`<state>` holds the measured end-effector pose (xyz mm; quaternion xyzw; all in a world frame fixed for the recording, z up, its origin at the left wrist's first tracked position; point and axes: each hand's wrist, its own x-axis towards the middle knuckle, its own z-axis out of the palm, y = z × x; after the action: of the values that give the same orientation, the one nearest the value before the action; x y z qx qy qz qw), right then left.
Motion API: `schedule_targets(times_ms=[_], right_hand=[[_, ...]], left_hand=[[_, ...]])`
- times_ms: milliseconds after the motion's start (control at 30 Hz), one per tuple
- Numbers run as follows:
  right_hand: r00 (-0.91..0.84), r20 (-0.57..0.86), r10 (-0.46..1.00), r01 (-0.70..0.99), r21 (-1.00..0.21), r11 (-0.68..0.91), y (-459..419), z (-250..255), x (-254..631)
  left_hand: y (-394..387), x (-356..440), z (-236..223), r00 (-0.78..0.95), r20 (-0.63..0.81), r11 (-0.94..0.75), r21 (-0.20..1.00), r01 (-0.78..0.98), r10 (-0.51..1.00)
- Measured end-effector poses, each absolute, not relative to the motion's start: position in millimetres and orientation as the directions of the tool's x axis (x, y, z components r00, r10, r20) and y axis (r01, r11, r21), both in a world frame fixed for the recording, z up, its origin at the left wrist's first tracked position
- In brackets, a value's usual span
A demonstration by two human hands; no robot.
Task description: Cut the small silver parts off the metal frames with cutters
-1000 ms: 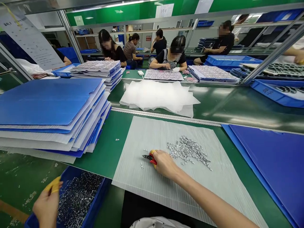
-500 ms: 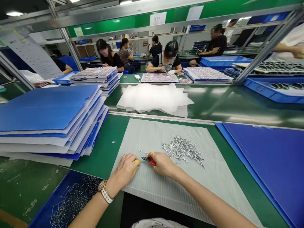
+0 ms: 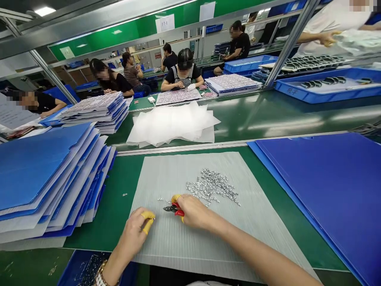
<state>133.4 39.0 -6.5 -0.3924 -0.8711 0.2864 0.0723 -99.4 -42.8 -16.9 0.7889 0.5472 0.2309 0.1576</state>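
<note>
Metal bits are already heaped, wires are left binned, pliers gripped by the right hand, a tiny piece pinched by the left hand.

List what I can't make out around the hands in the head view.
All in the head view:
- Left hand: whether its fingers grip anything; the speck at the fingertips is too small to identify.
- Pliers: most of the handles, hidden by the right hand.
- Blue bin: much of its inside, cut off by the bottom edge.
- Piled metal pieces: their number; too small and overlapping.
</note>
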Motion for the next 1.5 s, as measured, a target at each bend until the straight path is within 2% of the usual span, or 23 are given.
schedule_targets(times_ms=[100,233,333,433,567,667,767,867,967,1067,1233,1500], right_hand=[[-0.662,-0.179,0.728,0.652,-0.617,0.441,44.0,1.9,134.8],[-0.69,-0.213,0.692,0.641,-0.623,0.448,47.9,13.1,133.5],[-0.698,-0.208,0.685,0.643,-0.603,0.472,49.8,16.4,132.6],[-0.645,-0.145,0.75,0.604,-0.698,0.385,52.1,12.5,131.8],[-0.525,-0.059,0.849,0.338,-0.93,0.145,52.5,-2.4,128.2],[-0.481,-0.027,0.876,0.096,-0.995,0.022,49.0,-16.3,121.3],[-0.441,-0.011,0.897,-0.041,-0.999,-0.032,44.4,-25.4,113.8],[-0.424,0.01,0.906,-0.087,-0.996,-0.029,41.4,-27.6,110.9],[-0.416,0.046,0.908,-0.071,-0.997,0.018,40.3,-27.6,112.9],[-0.399,0.056,0.915,-0.052,-0.998,0.038,40.6,-29.2,114.6],[-0.386,-0.003,0.922,-0.09,-0.995,-0.041,42.9,-28.5,112.6],[-0.367,-0.112,0.923,-0.051,-0.989,-0.14,47.8,-29.9,114.9]], left_hand=[[-38.2,-76.2,0.0,0.276,0.173,-0.323,0.61,0.724,0.946],[-31.2,-42.7,5.0,0.361,0.177,-0.396,0.545,0.739,0.916],[-26.6,-32.6,-0.7,0.355,0.217,-0.416,0.504,0.757,0.909],[-23.6,-33.3,-8.0,0.291,0.248,-0.381,0.55,0.743,0.924],[-20.9,-35.6,-19.1,0.03,0.261,-0.23,0.784,0.576,0.965],[-20.6,-32.5,-25.9,-0.139,0.2,-0.129,0.906,0.403,0.97],[-21.6,-27.8,-28.1,-0.185,0.154,-0.092,0.948,0.304,0.971],[-22.1,-28.1,-28.6,-0.175,0.134,-0.087,0.964,0.251,0.975],[-20.1,-34.0,-31.3,-0.191,0.125,-0.083,0.974,0.212,0.974],[-15.7,-37.6,-34.9,-0.314,0.049,-0.016,0.994,0.108,0.948],[-8.2,-27.8,-34.4,-0.36,-0.112,0.079,0.991,-0.104,0.926],[-0.5,-17.5,-36.3,-0.346,-0.16,0.116,0.983,-0.144,0.925]])
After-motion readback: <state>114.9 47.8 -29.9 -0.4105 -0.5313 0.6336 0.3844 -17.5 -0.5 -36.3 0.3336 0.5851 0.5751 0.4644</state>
